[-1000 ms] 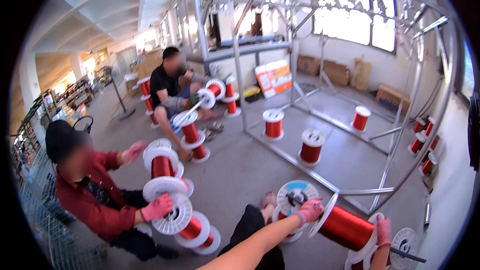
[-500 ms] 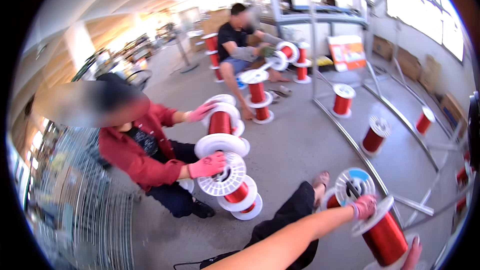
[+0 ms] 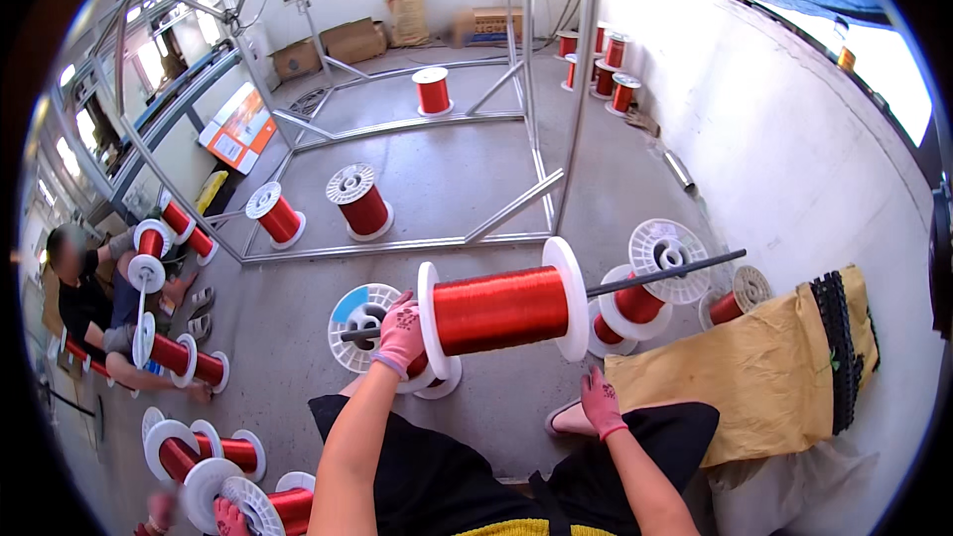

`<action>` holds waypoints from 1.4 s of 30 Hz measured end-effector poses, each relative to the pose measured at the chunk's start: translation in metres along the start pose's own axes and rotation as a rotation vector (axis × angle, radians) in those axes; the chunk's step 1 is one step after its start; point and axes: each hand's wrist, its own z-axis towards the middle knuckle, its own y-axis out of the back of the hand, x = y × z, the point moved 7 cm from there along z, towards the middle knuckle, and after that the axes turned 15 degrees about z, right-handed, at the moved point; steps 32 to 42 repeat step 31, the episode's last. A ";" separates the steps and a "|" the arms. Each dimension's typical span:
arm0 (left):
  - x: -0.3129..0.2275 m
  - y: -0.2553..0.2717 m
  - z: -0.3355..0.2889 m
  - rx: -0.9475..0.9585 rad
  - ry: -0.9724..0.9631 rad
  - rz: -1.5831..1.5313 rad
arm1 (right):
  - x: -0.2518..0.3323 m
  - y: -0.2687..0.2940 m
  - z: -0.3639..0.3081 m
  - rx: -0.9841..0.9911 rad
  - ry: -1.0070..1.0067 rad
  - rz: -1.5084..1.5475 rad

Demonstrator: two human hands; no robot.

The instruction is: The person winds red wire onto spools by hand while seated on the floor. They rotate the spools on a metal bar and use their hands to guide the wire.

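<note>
A large spool of red wire (image 3: pixel 501 310) lies sideways in front of me, a dark rod (image 3: pixel 695 266) sticking out past both its white flanges. My left hand (image 3: pixel 401 339), in a pink glove, grips it at the left flange, beside the rod's left end. Under that end, a spool with a blue-patched flange (image 3: pixel 359 316) stands on the floor. At the right, the rod crosses over an upright spool (image 3: pixel 655 278). My right hand (image 3: pixel 602 403), gloved in pink, hangs by my right knee, fingers loosely stretched and holding nothing.
Beyond stands a metal frame (image 3: pixel 397 252) with several spools within its base. A tan sack (image 3: pixel 735 377) lies at right, near the white wall (image 3: pixel 794 139). At left, one person (image 3: pixel 89 288) sits among spools; another's pink glove (image 3: pixel 230 518) touches a spool lower down.
My view has swung right. The red spool, tilted earlier between both hands, now lies level with the rod showing. My right hand is away from it, down by my knee.
</note>
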 end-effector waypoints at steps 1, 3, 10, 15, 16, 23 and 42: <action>0.001 0.003 0.004 -0.031 0.042 -0.029 | 0.004 0.006 0.003 0.007 -0.014 -0.009; 0.001 0.001 0.004 0.020 0.030 -0.080 | 0.016 0.011 0.004 0.011 -0.046 -0.017; 0.001 0.014 -0.002 0.038 0.046 -0.062 | 0.021 0.005 -0.023 0.034 -0.139 0.144; 0.006 0.008 0.000 0.039 0.065 -0.071 | 0.088 0.067 0.026 -0.252 -0.113 0.602; 0.004 0.005 0.001 0.014 0.046 -0.051 | 0.117 0.083 0.042 -0.249 -0.006 0.673; 0.009 -0.013 -0.003 -0.004 0.141 -0.271 | 0.294 0.080 0.144 -0.017 0.281 0.048; 0.006 0.004 -0.001 0.025 0.092 -0.166 | 0.260 0.062 0.113 -0.163 0.230 0.139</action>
